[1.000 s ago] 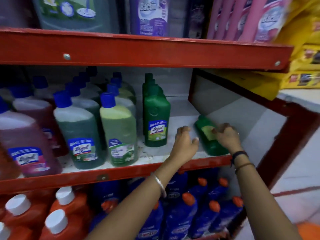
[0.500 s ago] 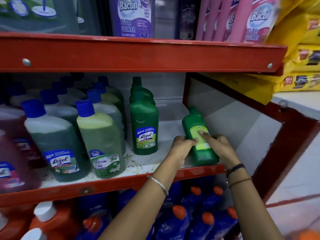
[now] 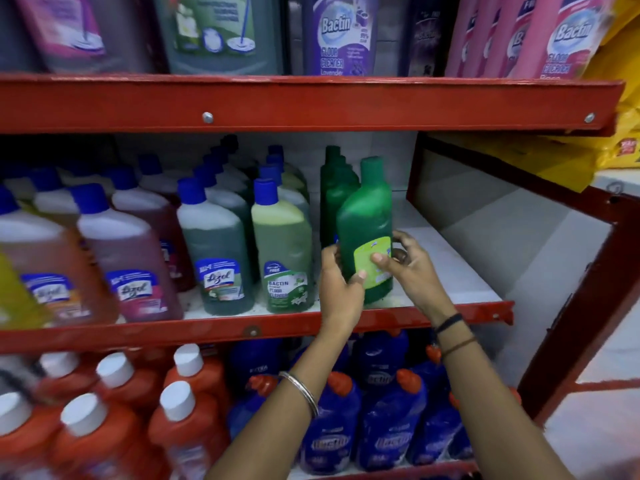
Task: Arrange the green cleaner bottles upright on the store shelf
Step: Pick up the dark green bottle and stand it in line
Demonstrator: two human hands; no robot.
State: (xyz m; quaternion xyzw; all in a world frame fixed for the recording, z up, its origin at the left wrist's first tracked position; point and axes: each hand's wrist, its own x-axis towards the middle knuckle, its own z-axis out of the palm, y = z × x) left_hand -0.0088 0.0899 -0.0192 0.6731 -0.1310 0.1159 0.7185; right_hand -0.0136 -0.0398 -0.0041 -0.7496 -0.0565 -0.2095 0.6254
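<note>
A green cleaner bottle [image 3: 365, 216] with a lime label stands nearly upright at the front of the middle shelf [image 3: 460, 271], leaning slightly right. My left hand [image 3: 341, 289] grips its lower left side. My right hand [image 3: 410, 268] holds its lower right side, fingers over the label. Directly behind it a row of other green bottles [image 3: 334, 188] stands upright, mostly hidden by the held one.
Blue-capped bottles [image 3: 282, 251] of green and pink cleaner fill the shelf to the left. A red shelf beam [image 3: 311, 102] runs overhead. The red upright post [image 3: 571, 299] bounds the right side. Orange and blue bottles [image 3: 381, 427] sit below.
The green bottle lay on its side at the shelf's right. Both hands took hold of it, stood it up and shifted it left toward the row of green bottles.
</note>
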